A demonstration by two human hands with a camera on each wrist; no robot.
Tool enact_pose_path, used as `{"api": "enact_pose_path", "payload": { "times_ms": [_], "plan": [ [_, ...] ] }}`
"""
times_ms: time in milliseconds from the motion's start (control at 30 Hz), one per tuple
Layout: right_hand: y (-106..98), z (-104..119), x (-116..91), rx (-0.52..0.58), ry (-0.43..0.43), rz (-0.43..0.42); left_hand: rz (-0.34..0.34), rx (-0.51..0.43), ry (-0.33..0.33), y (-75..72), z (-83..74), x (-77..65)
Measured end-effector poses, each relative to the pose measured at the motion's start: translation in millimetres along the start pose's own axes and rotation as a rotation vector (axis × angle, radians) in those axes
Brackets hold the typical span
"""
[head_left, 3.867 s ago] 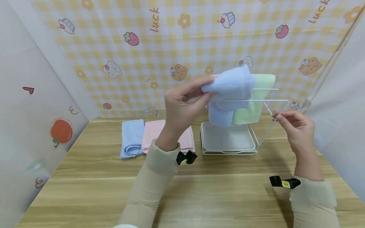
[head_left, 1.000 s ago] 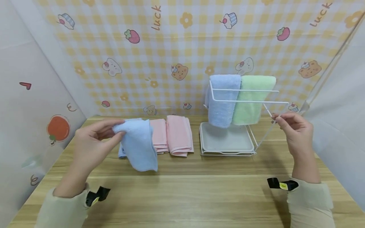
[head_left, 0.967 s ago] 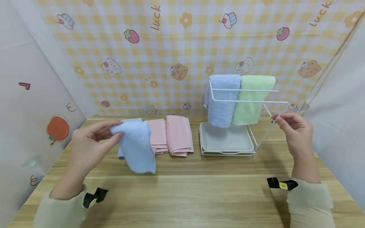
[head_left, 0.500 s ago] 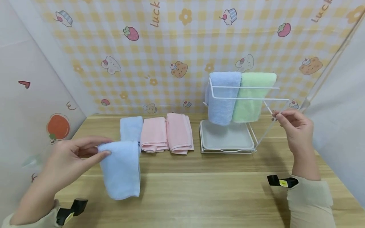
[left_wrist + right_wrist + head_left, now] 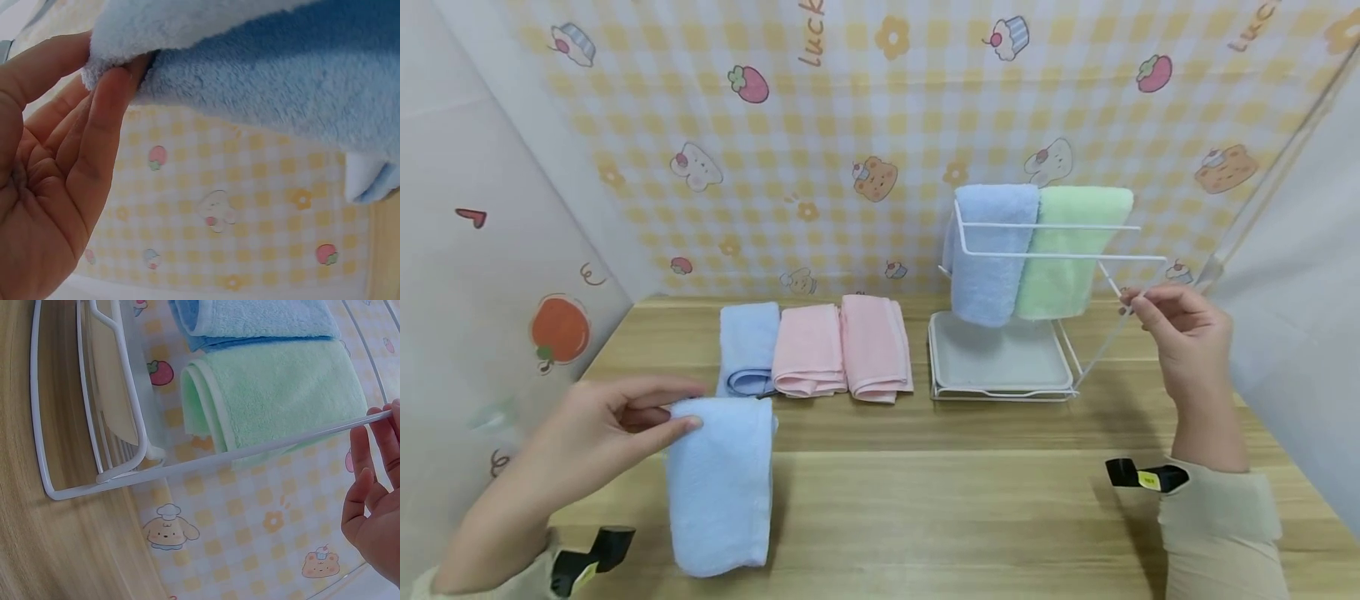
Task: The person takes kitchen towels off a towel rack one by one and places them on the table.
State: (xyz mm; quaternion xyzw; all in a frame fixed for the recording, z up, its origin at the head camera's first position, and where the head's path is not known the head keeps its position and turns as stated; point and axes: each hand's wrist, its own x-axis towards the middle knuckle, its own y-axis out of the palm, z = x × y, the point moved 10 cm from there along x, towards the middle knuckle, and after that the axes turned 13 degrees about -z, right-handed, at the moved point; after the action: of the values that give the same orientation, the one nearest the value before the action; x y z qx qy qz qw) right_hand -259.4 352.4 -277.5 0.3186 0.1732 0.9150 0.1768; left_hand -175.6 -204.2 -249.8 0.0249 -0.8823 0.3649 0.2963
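My left hand (image 5: 602, 442) pinches one top corner of a folded light blue towel (image 5: 721, 492), which hangs down over the front left of the table. In the left wrist view, thumb and fingers nip the edge of its fluffy fabric. On the right, my right hand (image 5: 1187, 342) holds the slanted side wire of a white wire rack (image 5: 1063, 256) between thumb and fingers. Over the rack's back bar hang a blue towel (image 5: 988, 283) and, touching it on the right, a green towel (image 5: 1060, 279). A pale tray (image 5: 1000, 354) sits in the rack's base.
Behind the held towel, a folded blue towel (image 5: 748, 342) lies at the left of a row with two folded pink towels (image 5: 808, 346). They rest on the wooden table (image 5: 925, 500). A yellow checked cloth (image 5: 820, 125) forms the back wall.
My left hand has carried the light blue towel away from the rack, leftward and then down toward the front left. My right hand has stayed on the rack's wire.
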Motion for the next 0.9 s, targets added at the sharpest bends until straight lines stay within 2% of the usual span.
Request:
{"api": "enact_pose_path", "payload": {
  "times_ms": [233,367,533,767,900],
  "plan": [
    [0.5,-1.9,-0.6,-0.005,0.000,0.008,0.048,0.070,-0.074,13.5,31.9,14.7],
    [0.8,-1.0,0.0,0.000,-0.004,0.010,0.119,0.094,-0.146,24.4,55.2,21.8],
    [-1.3,-2.9,-0.4,-0.027,0.005,-0.002,0.194,0.073,-0.241,39.9,83.2,26.5],
    [-2.2,-2.0,-0.4,-0.034,0.003,-0.008,0.220,0.054,-0.322,55.7,117.4,36.1],
    [-1.5,-0.9,-0.9,-0.056,-0.001,-0.016,0.222,0.001,-0.374,62.7,133.0,37.4]
  ]
}}
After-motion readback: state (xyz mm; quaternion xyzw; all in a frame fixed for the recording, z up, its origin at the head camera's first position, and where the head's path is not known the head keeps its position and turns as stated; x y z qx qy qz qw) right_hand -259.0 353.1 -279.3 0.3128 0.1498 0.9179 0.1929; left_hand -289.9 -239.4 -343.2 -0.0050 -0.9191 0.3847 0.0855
